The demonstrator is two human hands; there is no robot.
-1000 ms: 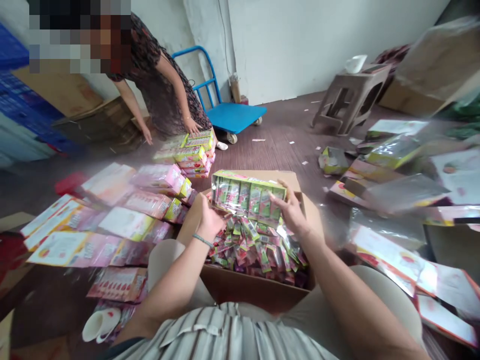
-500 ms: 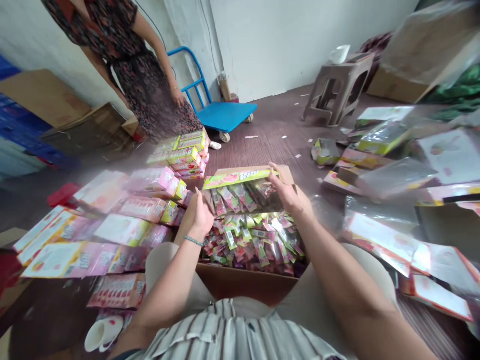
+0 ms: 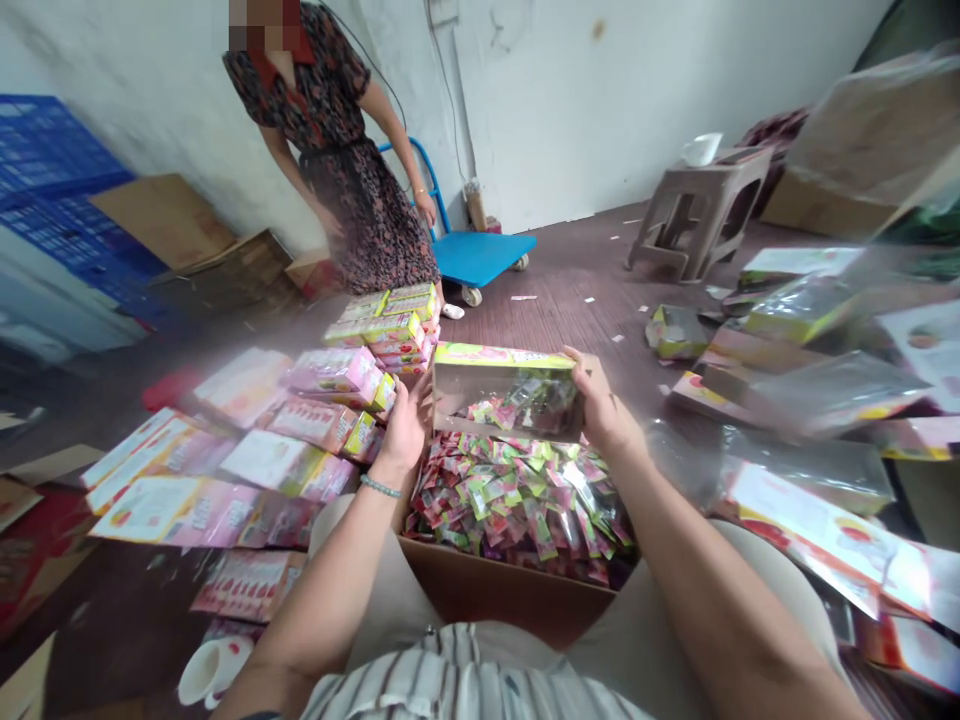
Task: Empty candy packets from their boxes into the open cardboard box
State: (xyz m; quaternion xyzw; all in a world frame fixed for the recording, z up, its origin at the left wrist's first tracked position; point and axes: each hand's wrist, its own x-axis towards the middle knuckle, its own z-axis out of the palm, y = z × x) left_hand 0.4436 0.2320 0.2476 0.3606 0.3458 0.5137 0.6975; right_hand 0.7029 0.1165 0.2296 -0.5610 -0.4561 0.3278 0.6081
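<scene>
A small display box (image 3: 504, 356) with a lime-green and pink edge is tipped over a large brown carton (image 3: 510, 590), its open side facing me. My right hand (image 3: 606, 408) grips its right end. My left hand (image 3: 405, 428) is at the left end, thumb up, fingers partly hidden behind the cardboard. A few small wrapped packets lie inside the display box. Many more shiny packets (image 3: 517, 500), red, green and pink, fill the carton between my knees.
Stacked printed boxes (image 3: 382, 330) and flatter pink packs (image 3: 259, 460) lie to my left, near a white mug (image 3: 214, 672). Opened boxes (image 3: 817, 500) sprawl on the right. Beyond are a person (image 3: 352, 170), a blue trolley (image 3: 487, 258) and a stool (image 3: 701, 215).
The display box has tipped further, and most packets in it have dropped into the carton. Both hands stay at its ends. The view has shifted, with more of the standing person showing.
</scene>
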